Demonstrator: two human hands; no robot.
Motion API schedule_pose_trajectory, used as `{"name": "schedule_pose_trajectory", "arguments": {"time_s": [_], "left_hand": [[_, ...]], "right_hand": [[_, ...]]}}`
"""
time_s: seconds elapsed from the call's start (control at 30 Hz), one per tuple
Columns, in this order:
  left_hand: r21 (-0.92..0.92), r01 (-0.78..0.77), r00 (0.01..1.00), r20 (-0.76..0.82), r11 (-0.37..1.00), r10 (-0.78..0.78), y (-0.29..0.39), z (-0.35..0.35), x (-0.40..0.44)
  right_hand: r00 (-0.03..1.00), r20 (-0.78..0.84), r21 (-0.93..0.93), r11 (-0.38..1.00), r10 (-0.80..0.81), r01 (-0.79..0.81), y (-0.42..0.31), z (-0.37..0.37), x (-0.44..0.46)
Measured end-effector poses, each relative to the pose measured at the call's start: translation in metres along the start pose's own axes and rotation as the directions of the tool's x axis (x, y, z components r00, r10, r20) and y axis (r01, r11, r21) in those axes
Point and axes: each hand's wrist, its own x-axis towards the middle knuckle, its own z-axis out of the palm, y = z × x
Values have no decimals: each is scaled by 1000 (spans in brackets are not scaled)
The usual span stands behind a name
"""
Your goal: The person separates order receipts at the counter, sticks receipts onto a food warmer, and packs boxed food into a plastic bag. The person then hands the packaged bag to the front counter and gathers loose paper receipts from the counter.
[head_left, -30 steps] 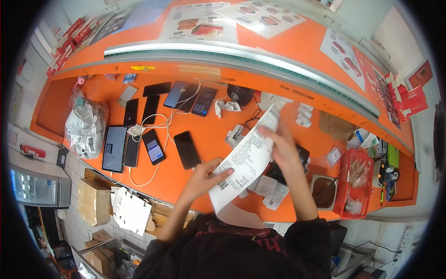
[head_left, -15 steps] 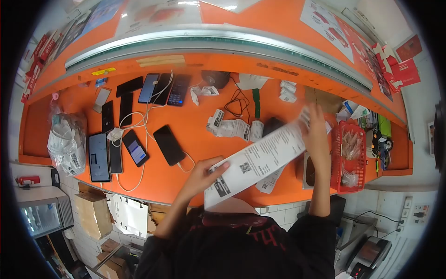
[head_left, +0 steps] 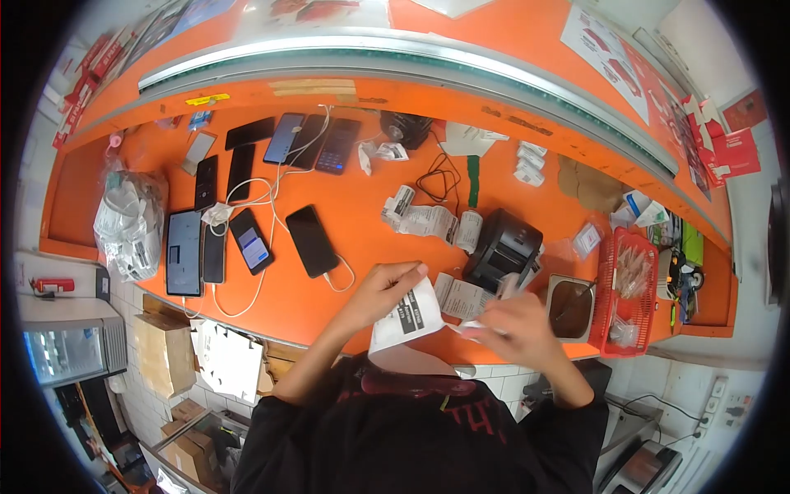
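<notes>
My left hand pinches the upper edge of a long printed paper receipt close to my chest. My right hand, partly blurred, has its fingers closed on the receipt's right part, which looks bunched or folded there. Just beyond the hands stands a black receipt printer. Another printed slip lies in front of it on the orange counter. Further left are curled receipts.
Several phones and a tablet with white charging cables lie at left, beside a plastic bag of papers. At right are a metal tray and a red basket. A raised ledge runs along the back.
The receipt was stretched out between both hands; now it is drawn in and shortened. My right hand has come down and toward my body, uncovering the printer and metal tray.
</notes>
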Motion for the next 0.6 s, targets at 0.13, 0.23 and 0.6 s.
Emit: {"name": "schedule_pose_trajectory", "arguments": {"time_s": [0.13,0.23,0.6], "left_hand": [[409,-157,965,-131,899,227,15,19,2],[462,-155,946,-184,873,265,24,22,11],[566,-179,923,-186,805,336,26,31,24]], "right_hand": [[961,239,551,796,138,-251,39,7,3],[873,439,609,645,211,-462,36,-8,6],[854,381,599,609,355,-520,52,-4,-1]]}}
